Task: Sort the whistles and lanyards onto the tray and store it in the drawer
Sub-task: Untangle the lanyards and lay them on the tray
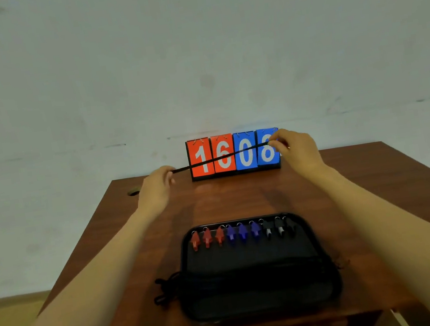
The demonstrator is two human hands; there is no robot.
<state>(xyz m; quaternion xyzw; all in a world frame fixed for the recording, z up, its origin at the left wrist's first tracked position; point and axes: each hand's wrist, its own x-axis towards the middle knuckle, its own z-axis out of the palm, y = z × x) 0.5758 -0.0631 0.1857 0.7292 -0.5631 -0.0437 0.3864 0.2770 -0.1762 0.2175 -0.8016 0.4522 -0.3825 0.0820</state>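
Observation:
A black lanyard (221, 157) is stretched taut in the air between my left hand (156, 188) and my right hand (297, 150), above the far half of the table. Each hand pinches one end. Nearer to me lies a black tray (329, 279). Along its far edge sits a row of whistles: three red (207, 238), three blue (242, 232) and three black (280, 229). Several dark lanyards (225, 278) lie across the tray's middle, their ends (163, 293) spilling over its left rim.
A flip scoreboard (234, 153) reading 1608 stands at the back of the brown wooden table (366, 196), against a pale wall. The table has a small round hole (133, 193) at its back left. Wooden floor shows at the lower left.

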